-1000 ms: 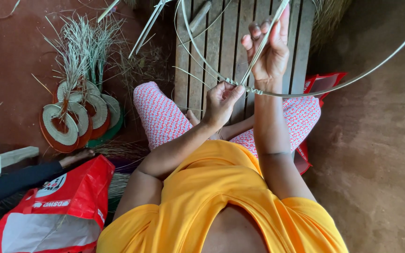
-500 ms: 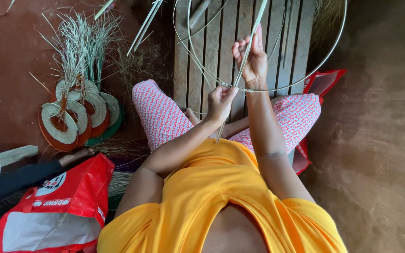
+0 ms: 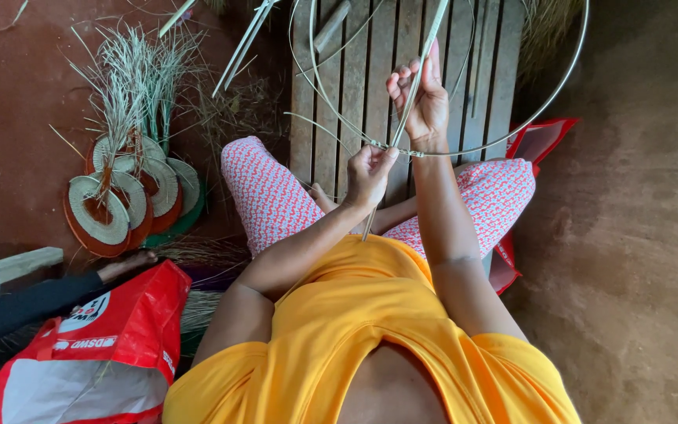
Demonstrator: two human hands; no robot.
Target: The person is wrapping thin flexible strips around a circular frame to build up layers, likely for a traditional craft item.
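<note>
The left hand (image 3: 368, 171) is pinching the thin hoop (image 3: 512, 129) at its joint while the right hand (image 3: 421, 98) is gripping a pale strip (image 3: 416, 74), so the binding seems only beginning.

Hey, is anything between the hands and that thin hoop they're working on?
Nothing visible. The left hand pinches the hoop at its near edge, and the right hand grips a strip rising from that spot. Only plank flooring lies behind.
</note>
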